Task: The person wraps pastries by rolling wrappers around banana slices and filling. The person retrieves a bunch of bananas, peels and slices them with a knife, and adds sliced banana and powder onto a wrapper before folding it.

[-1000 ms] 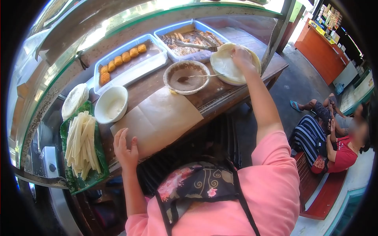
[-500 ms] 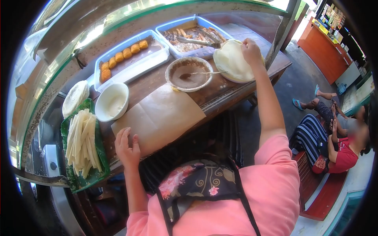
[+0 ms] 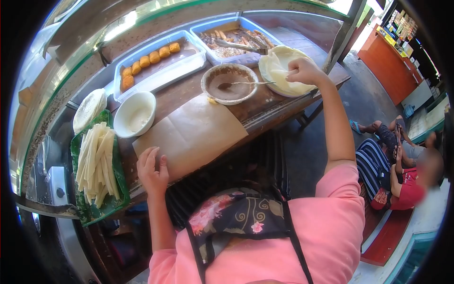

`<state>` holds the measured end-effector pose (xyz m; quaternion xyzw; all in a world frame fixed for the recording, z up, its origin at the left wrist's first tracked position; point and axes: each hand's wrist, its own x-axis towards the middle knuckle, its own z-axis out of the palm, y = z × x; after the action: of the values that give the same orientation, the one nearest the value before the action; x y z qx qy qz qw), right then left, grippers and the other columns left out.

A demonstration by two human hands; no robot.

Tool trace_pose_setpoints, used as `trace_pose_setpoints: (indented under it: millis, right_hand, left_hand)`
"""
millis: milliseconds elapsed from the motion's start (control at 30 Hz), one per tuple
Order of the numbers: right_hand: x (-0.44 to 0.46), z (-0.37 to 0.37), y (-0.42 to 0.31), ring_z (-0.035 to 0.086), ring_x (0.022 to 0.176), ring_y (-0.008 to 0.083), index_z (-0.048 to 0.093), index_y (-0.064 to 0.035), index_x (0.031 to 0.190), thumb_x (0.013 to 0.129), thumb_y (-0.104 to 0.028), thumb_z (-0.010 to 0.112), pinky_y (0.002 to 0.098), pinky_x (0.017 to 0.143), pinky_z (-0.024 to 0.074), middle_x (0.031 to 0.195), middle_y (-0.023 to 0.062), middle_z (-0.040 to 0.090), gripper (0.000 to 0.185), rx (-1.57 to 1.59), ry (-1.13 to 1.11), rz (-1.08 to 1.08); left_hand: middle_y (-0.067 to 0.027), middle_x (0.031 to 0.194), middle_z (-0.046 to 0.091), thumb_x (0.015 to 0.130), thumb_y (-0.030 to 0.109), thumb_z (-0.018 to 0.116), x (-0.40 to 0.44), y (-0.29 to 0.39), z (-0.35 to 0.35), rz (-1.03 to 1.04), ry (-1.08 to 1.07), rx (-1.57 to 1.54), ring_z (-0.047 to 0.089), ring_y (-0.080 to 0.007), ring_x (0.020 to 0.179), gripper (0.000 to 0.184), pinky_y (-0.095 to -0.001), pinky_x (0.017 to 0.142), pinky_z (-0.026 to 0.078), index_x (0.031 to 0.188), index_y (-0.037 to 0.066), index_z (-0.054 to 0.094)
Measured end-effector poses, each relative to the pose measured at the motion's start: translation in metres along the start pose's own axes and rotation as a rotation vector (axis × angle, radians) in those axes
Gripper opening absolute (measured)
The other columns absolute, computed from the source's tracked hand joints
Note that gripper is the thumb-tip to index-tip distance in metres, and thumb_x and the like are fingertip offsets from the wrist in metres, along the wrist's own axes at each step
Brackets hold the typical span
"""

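Note:
My right hand (image 3: 304,72) is closed, with its fingertips pinching a thin white wrapper (image 3: 279,61) at the stack on a plate. My left hand (image 3: 152,171) rests with its fingers apart at the left edge of a brown paper sheet (image 3: 194,137), holding nothing. Between the sheet and the wrappers sits a bowl of brown paste (image 3: 241,93) with a spoon (image 3: 228,85) in it. A white bowl (image 3: 135,114) stands beyond my left hand. Long pale strips (image 3: 98,161) lie piled on a green tray (image 3: 120,182) to the left.
Rolled orange pieces (image 3: 154,57) line a plastic tray (image 3: 177,70) at the back. Beside it, another tray (image 3: 246,58) holds browned food and tongs (image 3: 243,46). A white round stack (image 3: 90,111) is at the left. People (image 3: 402,182) sit on a bench at the right.
My right hand has lifted and pulled at the wrapper's edge, then shifted toward the stack's near right side. My left hand has barely moved. The view has shifted slightly.

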<state>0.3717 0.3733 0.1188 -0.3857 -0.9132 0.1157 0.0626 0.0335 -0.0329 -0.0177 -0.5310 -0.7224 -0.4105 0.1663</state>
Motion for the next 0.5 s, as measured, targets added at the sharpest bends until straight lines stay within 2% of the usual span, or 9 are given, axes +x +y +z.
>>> trace_pose_setpoints:
  millis: [33,133,233,333,367,467,500]
  right_hand:
    - [0.002,0.007,0.002,0.061,0.073,0.0135,0.071,-0.0027,0.089,0.077,-0.02,0.075,0.0301,0.067,0.0469,0.078,0.0048,0.066,0.022,0.151,-0.109,-0.022]
    - [-0.003,0.03,0.006,0.066,0.086,0.0154,0.068,0.0002,0.112,0.084,-0.016,0.072,0.0277,0.078,0.0517,0.1,0.0061,0.069,0.033,0.762,-0.158,-0.115]
    - [-0.021,0.015,0.002,0.068,0.097,0.0191,0.06,0.0009,0.128,0.088,-0.013,0.07,0.0295,0.09,0.0533,0.113,0.0094,0.068,0.043,1.374,-0.134,0.049]
    - [-0.024,-0.009,0.0,0.066,0.108,0.0209,0.058,0.0027,0.131,0.09,-0.017,0.069,0.0343,0.096,0.0521,0.119,0.0137,0.067,0.047,1.363,0.028,-0.044]
    - [-0.021,-0.016,-0.001,0.068,0.103,0.0215,0.061,0.0029,0.124,0.091,-0.015,0.066,0.0332,0.094,0.053,0.118,0.0147,0.068,0.038,1.409,0.146,-0.089]
    - [-0.028,-0.041,-0.009,0.07,0.098,0.0221,0.062,0.0022,0.117,0.092,-0.013,0.061,0.0336,0.093,0.0534,0.115,0.0155,0.068,0.03,1.217,0.525,-0.113]
    - [-0.03,-0.048,-0.013,0.07,0.096,0.0235,0.061,0.0015,0.112,0.092,-0.012,0.057,0.0345,0.091,0.0539,0.113,0.0159,0.069,0.024,1.252,0.536,-0.151]
  left_hand:
    - [-0.0137,0.111,0.068,0.082,0.006,0.072,0.0,0.0,0.0,0.001,-0.002,-0.004,0.063,-0.0342,0.102,0.025,-0.0416,0.09,0.048,0.107,0.004,0.069]
    - [-0.0136,0.11,0.068,0.082,0.006,0.072,0.002,0.0,0.0,0.004,-0.004,-0.022,0.063,-0.034,0.101,0.024,-0.0414,0.089,0.049,0.105,0.003,0.07]
    - [-0.0137,0.109,0.068,0.082,0.006,0.073,0.001,0.001,-0.001,0.001,-0.01,-0.033,0.063,-0.0334,0.102,0.023,-0.0406,0.09,0.049,0.105,0.003,0.07]
    - [-0.0141,0.109,0.068,0.083,0.005,0.073,0.002,0.001,-0.003,0.006,-0.015,-0.036,0.064,-0.0325,0.103,0.023,-0.0393,0.091,0.05,0.105,0.002,0.07]
    - [-0.0141,0.109,0.068,0.083,0.005,0.073,0.002,0.001,-0.002,0.011,-0.013,-0.041,0.064,-0.0324,0.103,0.022,-0.0392,0.091,0.05,0.105,0.002,0.07]
    - [-0.0145,0.111,0.068,0.082,0.006,0.074,0.001,0.002,-0.003,-0.006,-0.025,-0.06,0.063,-0.0327,0.105,0.026,-0.04,0.092,0.049,0.107,0.002,0.069]
    - [-0.0146,0.112,0.067,0.082,0.006,0.074,0.002,0.002,-0.004,-0.014,-0.034,-0.068,0.063,-0.0329,0.106,0.027,-0.0405,0.093,0.049,0.109,0.002,0.068]
